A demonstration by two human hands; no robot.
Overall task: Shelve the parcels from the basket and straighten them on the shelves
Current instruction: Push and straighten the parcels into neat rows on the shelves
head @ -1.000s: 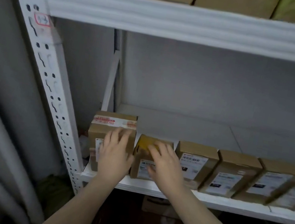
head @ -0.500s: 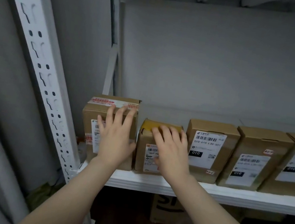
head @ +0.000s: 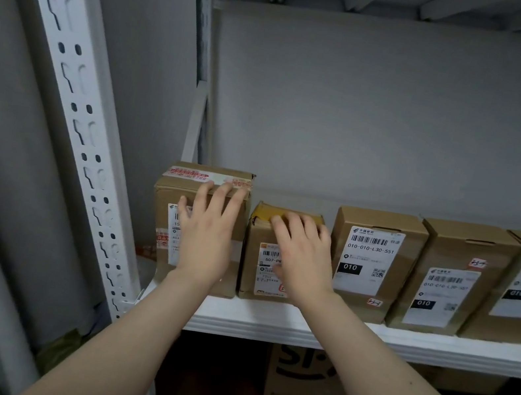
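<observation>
Both hands flat on the parcels at the left end of the white metal shelf [head: 366,338]

Left hand [head: 204,239] lies with straight, spread fingers on the tall brown cardboard parcel with red tape [head: 166,201]; right hand [head: 302,257] presses flat on the shorter yellow-taped brown cardboard parcel [head: 261,232] just beside it.

The only camera, worn on the head, looks forward from close by at the shelf [head: 468,355], near its left end.

Five parcels [head: 376,263] line one shelf [head: 366,338], one carton [head: 300,378] below, two hands [head: 206,240].
</observation>
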